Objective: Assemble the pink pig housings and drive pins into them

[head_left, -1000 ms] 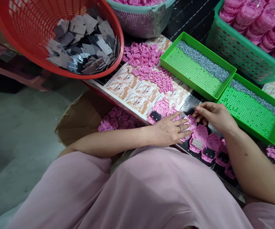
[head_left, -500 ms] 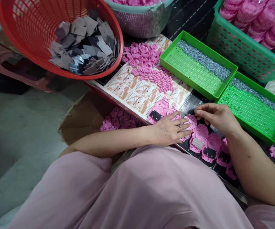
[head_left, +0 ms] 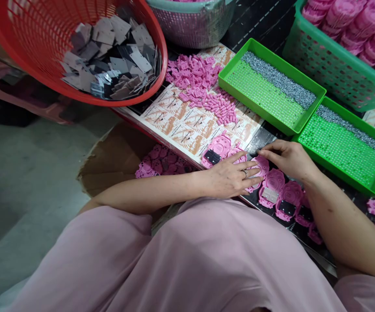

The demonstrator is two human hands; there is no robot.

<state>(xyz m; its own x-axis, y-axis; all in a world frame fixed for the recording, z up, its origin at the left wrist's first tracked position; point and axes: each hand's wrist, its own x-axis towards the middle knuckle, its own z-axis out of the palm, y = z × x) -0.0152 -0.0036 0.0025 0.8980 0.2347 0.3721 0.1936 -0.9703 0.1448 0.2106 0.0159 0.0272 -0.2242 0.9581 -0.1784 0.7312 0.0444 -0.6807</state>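
Along the table edge runs a row of pink plastic casings [head_left: 272, 184], some with a dark or silvery plate fixed in the lower half. My left hand [head_left: 228, 177], a ring on one finger, lies flat with fingers spread across the casings near the left end of the row. Its fingers partly cover one pink casing [head_left: 261, 167]. At the top of that casing, my right hand [head_left: 289, 159] has thumb and forefinger pinched together. Whatever is between those fingertips is too small to make out. A pink casing with a black plate [head_left: 218, 147] lies left of my left hand.
Two green trays [head_left: 272, 123] of small metal parts stand beyond my right hand. Small pink parts [head_left: 195, 73] are heaped on patterned sheets. A red basket [head_left: 76, 97] holds metal plates; a green basket [head_left: 337, 71] holds stacked pink casings. A cardboard box [head_left: 104, 160] sits below the edge.
My right hand has moved slightly left, its pinched fingertips now closer to the top of the casing under my left fingers. My left hand has stayed in place.
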